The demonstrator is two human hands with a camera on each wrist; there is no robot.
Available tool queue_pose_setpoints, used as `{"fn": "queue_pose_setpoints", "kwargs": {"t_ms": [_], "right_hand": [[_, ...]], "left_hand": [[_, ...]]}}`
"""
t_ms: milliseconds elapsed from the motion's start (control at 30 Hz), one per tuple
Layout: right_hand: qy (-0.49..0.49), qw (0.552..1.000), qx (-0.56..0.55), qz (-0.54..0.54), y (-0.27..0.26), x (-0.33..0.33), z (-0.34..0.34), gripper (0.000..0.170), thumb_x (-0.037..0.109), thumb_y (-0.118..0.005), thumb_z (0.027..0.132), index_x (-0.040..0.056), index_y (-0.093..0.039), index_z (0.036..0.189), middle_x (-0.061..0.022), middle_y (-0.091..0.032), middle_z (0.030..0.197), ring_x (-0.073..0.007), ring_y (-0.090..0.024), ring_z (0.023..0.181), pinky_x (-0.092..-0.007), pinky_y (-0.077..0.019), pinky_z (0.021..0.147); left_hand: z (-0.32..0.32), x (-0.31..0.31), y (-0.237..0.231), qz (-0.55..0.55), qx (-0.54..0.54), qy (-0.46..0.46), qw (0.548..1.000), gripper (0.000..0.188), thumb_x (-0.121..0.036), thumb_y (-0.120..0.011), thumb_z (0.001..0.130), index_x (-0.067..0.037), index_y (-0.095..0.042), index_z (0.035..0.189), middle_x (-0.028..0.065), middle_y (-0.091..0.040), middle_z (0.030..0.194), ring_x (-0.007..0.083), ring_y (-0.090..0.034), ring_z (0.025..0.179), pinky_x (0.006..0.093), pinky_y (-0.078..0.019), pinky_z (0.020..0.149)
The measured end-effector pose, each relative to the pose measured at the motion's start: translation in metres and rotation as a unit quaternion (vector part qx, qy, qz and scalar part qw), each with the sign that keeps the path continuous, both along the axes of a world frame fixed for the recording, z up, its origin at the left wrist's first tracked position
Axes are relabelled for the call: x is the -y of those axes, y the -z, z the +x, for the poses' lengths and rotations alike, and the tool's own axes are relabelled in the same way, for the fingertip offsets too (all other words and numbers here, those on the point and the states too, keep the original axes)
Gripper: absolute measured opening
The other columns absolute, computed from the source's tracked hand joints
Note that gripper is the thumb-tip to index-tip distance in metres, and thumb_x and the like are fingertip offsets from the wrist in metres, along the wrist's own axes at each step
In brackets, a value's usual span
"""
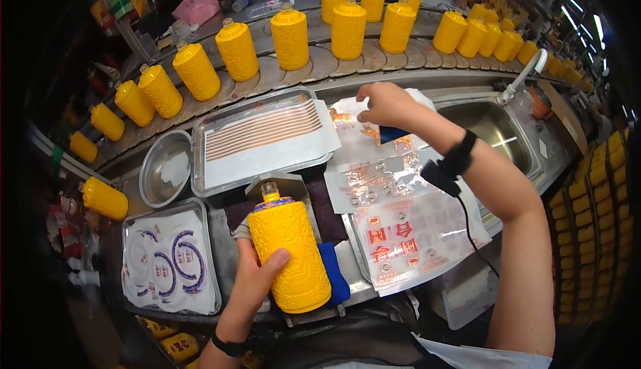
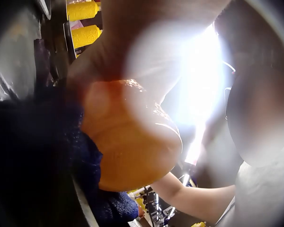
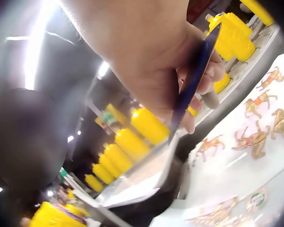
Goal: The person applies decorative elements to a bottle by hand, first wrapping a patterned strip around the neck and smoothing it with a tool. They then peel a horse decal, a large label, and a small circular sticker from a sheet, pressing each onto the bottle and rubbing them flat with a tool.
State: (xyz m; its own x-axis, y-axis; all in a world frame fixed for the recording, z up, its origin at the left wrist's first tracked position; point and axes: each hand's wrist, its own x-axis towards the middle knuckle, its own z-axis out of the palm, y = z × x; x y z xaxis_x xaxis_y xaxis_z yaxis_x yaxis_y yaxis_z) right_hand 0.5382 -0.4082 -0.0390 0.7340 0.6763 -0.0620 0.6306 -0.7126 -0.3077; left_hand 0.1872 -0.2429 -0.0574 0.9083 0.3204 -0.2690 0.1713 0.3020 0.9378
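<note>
My left hand grips a yellow embossed bottle, thumb across its front; the bottle tilts, with a blue patterned band round its shoulder and a clear neck. In the left wrist view the bottle's base shows large above dark blue cloth. Over the sheet of horse decals is my right hand, fingers bent. The right wrist view shows this hand holding a thin dark blue blade, with gold and red horse decals beside it. Fingertip contact with the sheet cannot be told.
Yellow bottles line the curved conveyor behind. A striped sheet lies on a tray, beside a metal bowl. Blue arc decals fill the left tray. Red-lettered sheets and a sink are at right.
</note>
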Motion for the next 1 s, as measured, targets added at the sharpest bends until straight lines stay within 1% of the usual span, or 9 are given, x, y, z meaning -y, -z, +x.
{"fn": "queue_pose_setpoints", "kwargs": {"t_ms": [133, 333, 367, 467, 500, 633, 733, 800, 1000], "right_hand": [[-0.006, 0.997, 0.058, -0.051, 0.056, -0.039, 0.038, 0.060, 0.034, -0.082, 0.066, 0.0086, -0.068, 0.119, -0.0175, -0.069, 0.111, -0.0331, -0.065, 0.106, -0.0413, -0.0517, 0.093], [-0.068, 0.996, -0.064, 0.001, 0.096, -0.050, 0.094, 0.064, 0.041, -0.086, 0.063, 0.0076, -0.069, 0.115, -0.0171, -0.070, 0.107, -0.0318, -0.066, 0.101, -0.0388, -0.0516, 0.088], [-0.067, 0.995, -0.057, 0.035, 0.097, -0.047, 0.097, 0.052, 0.033, -0.086, 0.068, 0.0065, -0.070, 0.110, -0.0161, -0.071, 0.102, -0.0284, -0.068, 0.093, -0.0361, -0.0515, 0.080], [-0.029, 0.993, -0.097, 0.065, 0.096, -0.043, 0.101, 0.046, 0.030, -0.085, 0.069, 0.0055, -0.071, 0.106, -0.0145, -0.072, 0.094, -0.0268, -0.069, 0.086, -0.0362, -0.0520, 0.075], [-0.048, 0.992, -0.079, 0.081, 0.092, -0.039, 0.097, 0.035, 0.028, -0.081, 0.074, 0.0059, -0.072, 0.099, -0.0131, -0.072, 0.088, -0.0260, -0.069, 0.080, -0.0364, -0.0520, 0.070], [-0.041, 0.995, -0.022, 0.084, 0.113, -0.059, 0.109, 0.024, 0.031, -0.075, 0.077, 0.0128, -0.076, 0.093, -0.0126, -0.072, 0.090, -0.0302, -0.069, 0.086, -0.0403, -0.0535, 0.076], [-0.077, 0.984, -0.138, 0.076, 0.099, -0.050, 0.105, 0.043, 0.040, -0.081, 0.072, 0.0075, -0.075, 0.100, -0.0144, -0.073, 0.096, -0.0288, -0.069, 0.088, -0.0379, -0.0536, 0.078], [-0.123, 0.987, -0.093, 0.042, 0.116, -0.056, 0.115, 0.060, 0.038, -0.087, 0.062, 0.0085, -0.071, 0.111, -0.0128, -0.072, 0.103, -0.0289, -0.069, 0.094, -0.0377, -0.0532, 0.081], [-0.054, 0.995, -0.068, 0.042, 0.102, -0.053, 0.100, 0.032, 0.030, -0.078, 0.073, 0.0128, -0.073, 0.099, -0.0100, -0.072, 0.089, -0.0277, -0.069, 0.086, -0.0389, -0.0525, 0.075]], "left_hand": [[-0.001, -0.003, 0.007, -0.001, -0.021, 0.005, 1.000, 0.081, -0.021, -0.073, 0.084, -0.006, -0.021, 0.143, 0.0156, -0.048, 0.130, 0.0258, -0.055, 0.119, 0.0402, -0.0475, 0.100], [0.003, -0.005, 0.019, -0.010, -0.007, 0.008, 1.000, 0.088, -0.024, -0.077, 0.082, -0.007, -0.017, 0.144, 0.0159, -0.048, 0.130, 0.0266, -0.056, 0.117, 0.0408, -0.0486, 0.099], [0.003, -0.004, 0.019, -0.018, -0.008, 0.013, 1.000, 0.089, -0.025, -0.078, 0.081, -0.007, -0.017, 0.144, 0.0159, -0.048, 0.130, 0.0266, -0.056, 0.117, 0.0408, -0.0486, 0.099], [0.000, -0.003, 0.015, -0.032, -0.012, 0.018, 0.999, 0.092, -0.024, -0.078, 0.080, -0.007, -0.016, 0.145, 0.0155, -0.048, 0.131, 0.0265, -0.056, 0.117, 0.0409, -0.0485, 0.099], [-0.003, -0.002, 0.012, -0.029, -0.016, 0.015, 0.999, 0.092, -0.023, -0.078, 0.080, -0.007, -0.016, 0.145, 0.0155, -0.048, 0.130, 0.0265, -0.056, 0.117, 0.0408, -0.0485, 0.099], [0.008, -0.004, 0.026, -0.021, -0.021, -0.008, 1.000, 0.090, -0.020, -0.077, 0.078, -0.007, -0.018, 0.145, 0.0152, -0.050, 0.129, 0.0264, -0.057, 0.116, 0.0404, -0.0487, 0.098], [0.006, -0.001, 0.023, -0.018, -0.028, -0.024, 0.999, 0.087, -0.019, -0.076, 0.077, -0.006, -0.021, 0.144, 0.0148, -0.052, 0.125, 0.0264, -0.059, 0.112, 0.0400, -0.0493, 0.096], [0.007, 0.000, 0.027, -0.013, -0.031, -0.041, 0.999, 0.086, -0.020, -0.076, 0.076, -0.006, -0.023, 0.142, 0.0149, -0.052, 0.124, 0.0263, -0.060, 0.110, 0.0400, -0.0496, 0.096], [0.002, -0.001, 0.031, 0.049, -0.053, -0.047, 0.996, 0.087, -0.038, -0.075, 0.077, -0.004, -0.027, 0.141, 0.0168, -0.055, 0.120, 0.0287, -0.062, 0.106, 0.0394, -0.0520, 0.091]]}}
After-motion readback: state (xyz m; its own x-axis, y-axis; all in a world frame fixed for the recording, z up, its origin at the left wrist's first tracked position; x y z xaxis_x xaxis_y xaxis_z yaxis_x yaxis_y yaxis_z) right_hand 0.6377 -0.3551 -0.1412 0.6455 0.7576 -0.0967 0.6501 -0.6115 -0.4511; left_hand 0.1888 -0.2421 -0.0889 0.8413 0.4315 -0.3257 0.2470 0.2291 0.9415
